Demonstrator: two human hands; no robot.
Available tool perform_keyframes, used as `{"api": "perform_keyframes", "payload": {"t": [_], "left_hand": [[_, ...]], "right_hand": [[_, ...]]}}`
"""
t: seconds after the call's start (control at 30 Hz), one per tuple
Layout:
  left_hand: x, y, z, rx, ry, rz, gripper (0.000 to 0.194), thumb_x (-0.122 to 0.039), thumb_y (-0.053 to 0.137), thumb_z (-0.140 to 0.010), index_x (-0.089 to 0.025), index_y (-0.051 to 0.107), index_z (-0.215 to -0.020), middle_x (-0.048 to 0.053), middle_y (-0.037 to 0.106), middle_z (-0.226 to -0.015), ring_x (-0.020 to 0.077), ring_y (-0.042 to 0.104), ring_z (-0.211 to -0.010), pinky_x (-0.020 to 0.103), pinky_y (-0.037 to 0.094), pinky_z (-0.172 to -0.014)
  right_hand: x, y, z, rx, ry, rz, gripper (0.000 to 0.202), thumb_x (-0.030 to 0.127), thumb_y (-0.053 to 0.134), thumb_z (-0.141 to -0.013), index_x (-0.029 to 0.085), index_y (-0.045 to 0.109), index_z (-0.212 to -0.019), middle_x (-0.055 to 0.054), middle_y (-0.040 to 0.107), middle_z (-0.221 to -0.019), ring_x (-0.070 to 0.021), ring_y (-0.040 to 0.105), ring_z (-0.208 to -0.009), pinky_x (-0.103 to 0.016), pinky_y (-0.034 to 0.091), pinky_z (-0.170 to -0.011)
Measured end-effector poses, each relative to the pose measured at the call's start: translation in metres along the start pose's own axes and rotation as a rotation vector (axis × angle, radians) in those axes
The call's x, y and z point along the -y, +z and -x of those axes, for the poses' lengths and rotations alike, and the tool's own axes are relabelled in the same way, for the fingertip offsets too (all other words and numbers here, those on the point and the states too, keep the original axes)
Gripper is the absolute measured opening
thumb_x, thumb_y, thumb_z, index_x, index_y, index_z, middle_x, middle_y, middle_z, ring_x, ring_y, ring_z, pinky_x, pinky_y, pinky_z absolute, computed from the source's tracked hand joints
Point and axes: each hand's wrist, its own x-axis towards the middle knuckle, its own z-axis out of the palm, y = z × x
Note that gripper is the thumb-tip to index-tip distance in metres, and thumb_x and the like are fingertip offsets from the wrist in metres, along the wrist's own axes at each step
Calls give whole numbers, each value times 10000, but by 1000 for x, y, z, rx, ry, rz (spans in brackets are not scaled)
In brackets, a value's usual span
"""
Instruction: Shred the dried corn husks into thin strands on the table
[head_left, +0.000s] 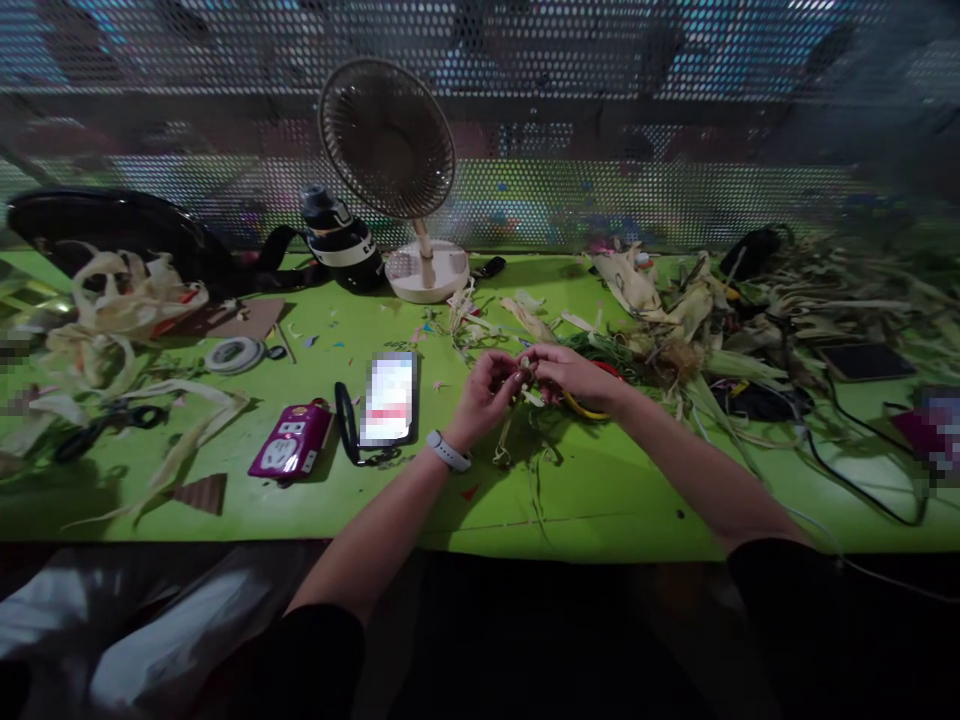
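Note:
My left hand (487, 392), with a pale band on its wrist, has its fingers pinched together above the green table. Opposite it, my right hand (568, 374) is closed too, its fingertips meeting those of the left. Between them is a small piece of pale corn husk (532, 397), partly hidden by the fingers. Thin curled strips (502, 456) hang or lie below the hands; I cannot tell which. Just behind my right hand are green strands (600, 348) and a yellow and red ring (585, 408), partly covered by the hand.
Left of my hands lie a lit phone (388, 400), a purple power socket (291, 440), scissors (112, 418) and a tape roll (234, 354). A fan (427, 270) and a bottle (346, 250) stand behind. Dried husks (690, 310) and black cables (847, 465) cover the right.

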Motion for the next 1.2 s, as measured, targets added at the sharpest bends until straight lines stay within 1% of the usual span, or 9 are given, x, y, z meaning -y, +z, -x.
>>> {"api": "perform_keyframes", "payload": {"t": [0.1, 0.2, 0.3, 0.57, 0.63, 0.77, 0.93, 1.1, 1.2], "left_hand": [[1, 1, 1, 25, 6, -44, 304, -436, 633, -855, -186, 478, -928, 3, 582, -789, 91, 569, -652, 205, 458, -570], [2, 1, 0, 30, 35, -109, 287, -416, 641, -854, -177, 496, -920, 13, 592, -794, 90, 572, -657, 203, 461, -579], [3, 1, 0, 34, 61, -134, 277, -402, 652, -848, -176, 507, -916, 17, 594, -792, 89, 574, -656, 196, 450, -568], [3, 3, 2, 54, 34, -87, 306, -444, 640, -850, -183, 502, -931, 17, 593, -795, 99, 572, -658, 214, 451, -573], [1, 4, 2, 48, 29, -88, 308, -443, 644, -846, -183, 502, -933, 15, 591, -794, 103, 572, -667, 219, 454, -584], [0, 4, 3, 39, 35, -111, 298, -438, 634, -853, -183, 506, -938, 19, 587, -808, 104, 565, -674, 221, 448, -584], [4, 4, 3, 33, 26, -111, 299, -442, 634, -853, -183, 510, -939, 22, 585, -811, 104, 555, -669, 220, 433, -570], [4, 4, 2, 18, 30, -89, 325, -462, 632, -849, -183, 496, -943, 23, 588, -836, 106, 573, -703, 220, 461, -607], [2, 4, 2, 6, 25, -92, 329, -470, 622, -853, -184, 489, -946, 20, 589, -834, 106, 578, -701, 214, 463, -598]], "right_hand": [[-2, 2, -1, -51, -1, 43, 120, 154, 484, -817, 186, 577, -885, 40, 581, -640, -66, 520, -449, -178, 362, -407], [-7, 3, -2, -102, 16, 65, 137, 120, 449, -807, 187, 567, -828, 48, 562, -596, -79, 526, -450, -193, 396, -435], [-12, 1, -1, -104, 5, 45, 146, 120, 429, -797, 193, 556, -790, 56, 543, -555, -86, 509, -437, -201, 388, -437], [-17, -2, 3, -102, -94, 34, 207, 275, 465, -849, 197, 520, -665, 46, 499, -512, -90, 456, -449, -218, 336, -439], [-18, 0, 3, -110, -93, -31, 249, 367, 527, -853, 199, 498, -672, 51, 489, -519, -82, 454, -445, -209, 306, -427], [-21, 1, 3, -129, -83, -219, 328, 499, 665, -779, 201, 528, -779, 64, 498, -552, -60, 439, -416, -190, 238, -386], [-26, 2, 2, -139, -83, -333, 374, 549, 668, -787, 201, 561, -871, 47, 545, -635, -52, 458, -426, -191, 280, -382], [-29, 6, 1, -168, -196, -325, 456, 574, 750, -695, 200, 558, -872, 92, 463, -513, -55, 389, -403, -190, 284, -370], [-28, 7, 2, -173, -215, -346, 502, 579, 789, -640, 190, 574, -873, 99, 474, -483, -46, 359, -375, -186, 255, -348]]}}
